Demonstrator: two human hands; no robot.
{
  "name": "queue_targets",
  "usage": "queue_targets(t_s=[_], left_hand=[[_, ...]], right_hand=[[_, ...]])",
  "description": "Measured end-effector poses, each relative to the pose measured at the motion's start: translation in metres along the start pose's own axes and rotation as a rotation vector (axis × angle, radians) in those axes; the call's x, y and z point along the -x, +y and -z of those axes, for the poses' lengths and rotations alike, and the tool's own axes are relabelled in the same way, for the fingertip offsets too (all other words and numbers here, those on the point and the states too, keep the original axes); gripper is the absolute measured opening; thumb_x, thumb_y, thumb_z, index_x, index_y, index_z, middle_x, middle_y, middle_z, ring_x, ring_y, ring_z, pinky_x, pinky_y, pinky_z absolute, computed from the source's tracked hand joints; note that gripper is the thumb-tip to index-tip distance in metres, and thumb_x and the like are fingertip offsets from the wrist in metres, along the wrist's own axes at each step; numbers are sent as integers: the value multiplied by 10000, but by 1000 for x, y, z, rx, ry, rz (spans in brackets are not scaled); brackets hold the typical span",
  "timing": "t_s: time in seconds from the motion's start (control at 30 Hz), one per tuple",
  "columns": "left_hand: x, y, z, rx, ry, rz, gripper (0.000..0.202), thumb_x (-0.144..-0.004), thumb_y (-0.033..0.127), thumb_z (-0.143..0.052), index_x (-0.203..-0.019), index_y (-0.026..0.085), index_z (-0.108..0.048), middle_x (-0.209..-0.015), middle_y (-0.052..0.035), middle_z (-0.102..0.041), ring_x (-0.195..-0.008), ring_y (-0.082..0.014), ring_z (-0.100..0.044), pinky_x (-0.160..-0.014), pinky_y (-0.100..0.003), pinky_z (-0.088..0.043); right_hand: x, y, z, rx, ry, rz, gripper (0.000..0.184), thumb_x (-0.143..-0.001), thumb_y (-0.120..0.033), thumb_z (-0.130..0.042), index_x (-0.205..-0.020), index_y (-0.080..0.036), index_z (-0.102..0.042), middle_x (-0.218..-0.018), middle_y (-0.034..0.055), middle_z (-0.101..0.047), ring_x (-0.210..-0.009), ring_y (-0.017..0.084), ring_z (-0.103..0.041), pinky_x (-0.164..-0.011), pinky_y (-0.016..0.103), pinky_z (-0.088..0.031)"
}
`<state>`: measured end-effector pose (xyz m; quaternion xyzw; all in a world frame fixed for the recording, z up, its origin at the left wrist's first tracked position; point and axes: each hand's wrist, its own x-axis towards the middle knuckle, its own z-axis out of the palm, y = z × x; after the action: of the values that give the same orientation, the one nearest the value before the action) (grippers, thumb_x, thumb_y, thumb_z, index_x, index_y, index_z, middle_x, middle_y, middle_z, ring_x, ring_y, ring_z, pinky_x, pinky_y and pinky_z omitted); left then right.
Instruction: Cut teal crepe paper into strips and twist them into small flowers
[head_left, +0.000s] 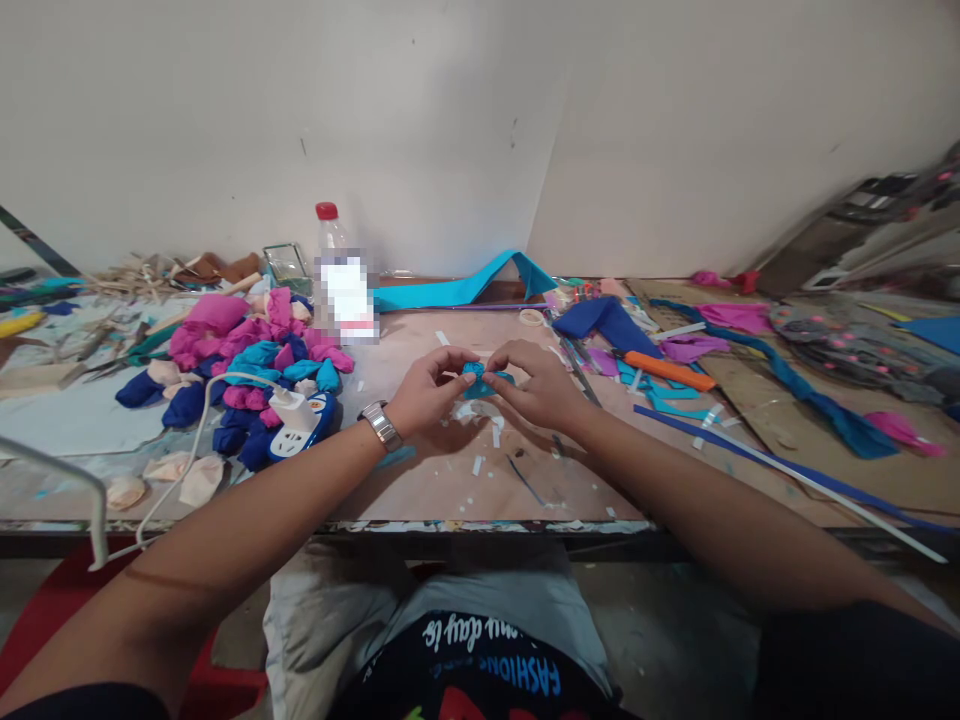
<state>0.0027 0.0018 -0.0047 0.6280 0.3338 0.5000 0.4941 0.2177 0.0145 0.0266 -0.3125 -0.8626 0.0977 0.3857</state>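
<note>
Hands: my left hand (427, 392) and my right hand (538, 390) meet over the middle of the desk (450, 485). The fingers of both are closed narrowly on one small turquoise fabric piece (475, 378), which sits between the two sets of fingertips. I cannot tell whether it rests on the desk.

Wristwatch (381, 426): metal band, on my left wrist.

Fabric pile (247, 355): pink, dark blue and turquoise bundles, left of my hands.

Power strip (298, 422): white and blue, at the near edge of that pile, with a white cord leading off to the left.

Bottle (337, 268): clear, with a red cap, standing behind the pile. The label is blurred and unreadable.

Turquoise strip (469, 288): long and folded, lying by the wall.

Tape roll (532, 318): small, beyond my right hand.

Orange-handled cutter (669, 371): right of my hands, among blue and purple scraps.

Writing: my dark shirt (495, 670) carries the word "FASHION", seen upside down. The script line beside it is only partly legible.
</note>
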Motion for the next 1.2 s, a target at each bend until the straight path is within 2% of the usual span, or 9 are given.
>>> queue_targets(t_s=[0.2,0.37,0.63,0.8,1.0,1.2], left_hand=[[0,-1,0,31,-20,4,471,-830,507,-825,-1130,171,-687,-1086,-99,-748,-957,-207,-696,-883,-357,-547],[1,-2,0,-1,-26,19,487,-821,472,-833,-1163,162,-677,-1122,-109,-741,-932,-200,-693,-861,-357,-552],[0,2,0,4,20,24,424,-843,455,-797,-1143,171,-701,-1122,-98,-758,-979,-206,-692,-910,-360,-543],[-1,1,1,-2,42,52,415,-854,447,-785,-1145,162,-708,-1105,-100,-759,-967,-207,-682,-899,-365,-538],[0,2,1,22,9,51,409,-852,415,-773,-1154,148,-706,-1142,-121,-757,-1022,-236,-687,-949,-402,-534],[1,7,-1,33,-7,40,336,-853,367,-754,-1121,168,-711,-1095,-89,-761,-981,-216,-695,-939,-379,-537]], right_hand=[[0,0,1,9,-3,-3,210,-989,-406,-637,-886,-225,-660,-850,54,-700,-817,231,-642,-783,384,-474],[0,0,1,15,-7,-12,190,-982,-388,-641,-892,-222,-659,-858,55,-697,-831,231,-647,-792,383,-482],[1,-2,3,-25,2,23,186,-934,-384,-704,-1043,-237,-672,-981,69,-738,-889,246,-668,-841,410,-524],[0,1,2,-28,28,56,155,-982,-391,-663,-1005,-241,-697,-942,65,-745,-875,239,-672,-821,404,-526],[0,3,0,-11,44,43,199,-1000,-421,-661,-956,-235,-718,-902,60,-751,-857,233,-681,-814,397,-521],[1,3,0,-22,27,1,221,-1003,-435,-655,-927,-234,-704,-899,64,-752,-858,235,-683,-812,398,-521]])
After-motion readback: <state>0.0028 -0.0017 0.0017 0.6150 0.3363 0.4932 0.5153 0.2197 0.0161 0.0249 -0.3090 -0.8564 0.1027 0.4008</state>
